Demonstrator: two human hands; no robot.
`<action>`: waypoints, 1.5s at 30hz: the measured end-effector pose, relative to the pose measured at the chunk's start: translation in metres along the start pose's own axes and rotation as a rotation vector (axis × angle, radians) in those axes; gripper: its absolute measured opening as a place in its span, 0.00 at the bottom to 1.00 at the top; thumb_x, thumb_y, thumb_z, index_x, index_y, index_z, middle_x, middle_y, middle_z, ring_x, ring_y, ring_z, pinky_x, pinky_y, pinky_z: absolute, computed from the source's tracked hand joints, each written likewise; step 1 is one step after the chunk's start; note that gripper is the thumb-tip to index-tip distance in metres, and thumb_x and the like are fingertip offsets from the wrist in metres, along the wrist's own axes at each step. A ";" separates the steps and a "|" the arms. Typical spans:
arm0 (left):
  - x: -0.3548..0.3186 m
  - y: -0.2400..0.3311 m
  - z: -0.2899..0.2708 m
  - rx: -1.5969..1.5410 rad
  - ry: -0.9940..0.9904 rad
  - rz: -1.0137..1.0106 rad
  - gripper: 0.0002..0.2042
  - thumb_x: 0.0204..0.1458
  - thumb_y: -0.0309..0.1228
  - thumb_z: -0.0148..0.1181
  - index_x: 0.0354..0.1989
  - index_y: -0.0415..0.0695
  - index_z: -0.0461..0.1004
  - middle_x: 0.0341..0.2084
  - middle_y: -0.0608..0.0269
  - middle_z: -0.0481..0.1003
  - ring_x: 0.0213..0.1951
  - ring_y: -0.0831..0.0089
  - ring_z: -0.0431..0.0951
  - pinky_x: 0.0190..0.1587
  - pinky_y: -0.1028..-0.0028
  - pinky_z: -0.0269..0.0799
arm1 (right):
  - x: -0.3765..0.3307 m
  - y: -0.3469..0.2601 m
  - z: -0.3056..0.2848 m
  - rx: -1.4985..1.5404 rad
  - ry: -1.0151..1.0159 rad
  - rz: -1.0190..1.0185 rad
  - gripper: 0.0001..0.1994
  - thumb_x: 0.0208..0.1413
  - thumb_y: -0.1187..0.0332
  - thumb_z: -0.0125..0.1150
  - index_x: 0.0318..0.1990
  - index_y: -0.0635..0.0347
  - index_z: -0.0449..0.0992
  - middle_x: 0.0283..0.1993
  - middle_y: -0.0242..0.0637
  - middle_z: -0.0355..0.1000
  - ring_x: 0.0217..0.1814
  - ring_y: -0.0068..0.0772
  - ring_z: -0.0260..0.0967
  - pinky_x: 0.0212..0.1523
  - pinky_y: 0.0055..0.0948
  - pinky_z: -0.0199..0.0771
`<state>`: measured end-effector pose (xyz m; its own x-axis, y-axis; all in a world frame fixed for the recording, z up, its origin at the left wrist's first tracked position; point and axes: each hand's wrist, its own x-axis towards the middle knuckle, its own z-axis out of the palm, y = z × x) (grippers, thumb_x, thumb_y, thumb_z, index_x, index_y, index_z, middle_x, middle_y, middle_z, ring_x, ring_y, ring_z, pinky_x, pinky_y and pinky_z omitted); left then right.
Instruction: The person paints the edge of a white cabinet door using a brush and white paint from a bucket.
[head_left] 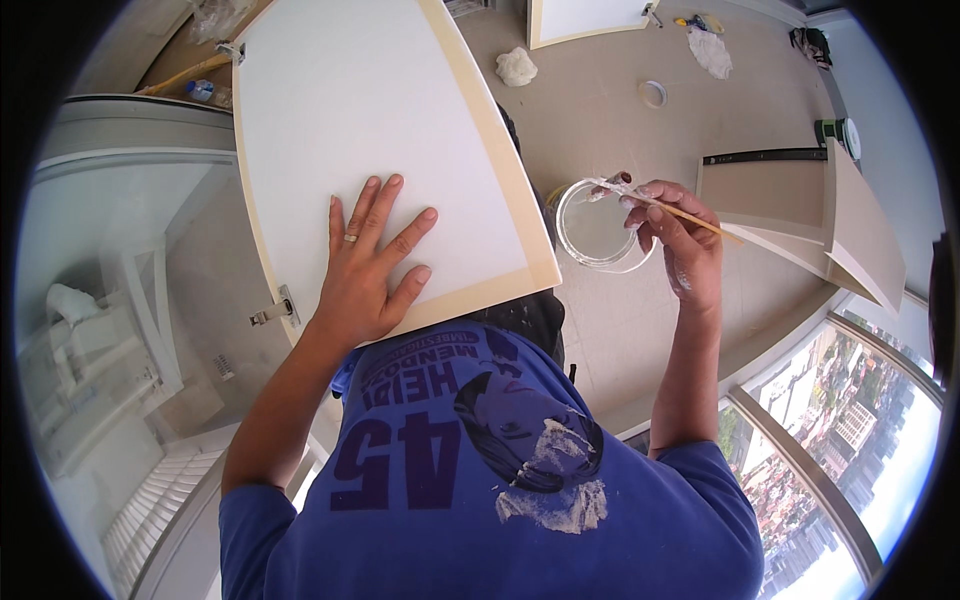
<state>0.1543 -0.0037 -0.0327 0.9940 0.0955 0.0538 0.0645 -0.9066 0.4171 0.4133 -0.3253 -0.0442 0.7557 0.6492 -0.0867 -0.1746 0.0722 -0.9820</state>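
Cabinet door: We see a big white door panel (pixel 370 130) with a tan strip along its edges. It fills the top middle of the view, in front of our chest.
Door hinges: We see a small metal hinge (pixel 273 311) on the left edge of the panel, and another hinge (pixel 232 50) higher up on the same edge.
Left hand: Our left hand (pixel 368 268) lies flat on the white panel, near its lower edge. The fingers are spread out and straight, and they grip nothing. One finger has a ring on it.
Right hand: Our right hand (pixel 680 235) is to the right of the panel, up in the air over the floor. Its fingers are curled around a thin brush (pixel 655 203) with a pale wooden handle. There are white smears on the hand.
Brush: The white tip of the brush reaches over the rim of the round tub.
Tub: We see a clear round tub (pixel 597 226) with white stuff in it, just left of our right hand. We cannot tell what holds it up.
Floor: The tan floor (pixel 600 110) has a white rag (pixel 516 66), a roll of tape (pixel 653 94) and another door panel (pixel 585 18) on it, well apart from our hands.
Drawer part: A tan box-shaped piece (pixel 810 215) sits on the floor to the right.
Shirt: Our blue shirt (pixel 480 470) has a white paint smear on it.
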 end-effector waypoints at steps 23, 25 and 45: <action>0.000 0.002 0.001 0.027 -0.016 -0.021 0.26 0.67 0.44 0.57 0.74 0.55 0.74 0.82 0.43 0.54 0.83 0.43 0.49 0.81 0.36 0.28 | 0.107 -0.045 0.093 -0.526 -0.145 -0.203 0.09 0.66 0.70 0.60 0.43 0.66 0.82 0.33 0.36 0.83 0.38 0.22 0.82 0.43 0.24 0.79; 0.000 0.001 0.001 0.027 -0.013 -0.016 0.26 0.68 0.45 0.56 0.74 0.55 0.74 0.82 0.43 0.54 0.83 0.43 0.49 0.81 0.36 0.27 | 0.108 -0.046 0.095 -0.539 -0.149 -0.203 0.09 0.65 0.70 0.60 0.42 0.67 0.82 0.33 0.36 0.83 0.38 0.22 0.82 0.43 0.25 0.79; 0.001 0.001 0.001 0.023 -0.022 -0.017 0.27 0.67 0.45 0.57 0.74 0.56 0.74 0.82 0.43 0.54 0.83 0.43 0.49 0.80 0.36 0.27 | 0.102 -0.049 0.094 -0.605 -0.195 -0.198 0.06 0.60 0.71 0.59 0.37 0.64 0.79 0.28 0.32 0.75 0.30 0.20 0.70 0.36 0.25 0.72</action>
<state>0.1554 -0.0048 -0.0333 0.9944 0.1024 0.0267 0.0835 -0.9142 0.3966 0.4399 -0.1918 0.0110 0.5991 0.7965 0.0815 0.3839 -0.1964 -0.9023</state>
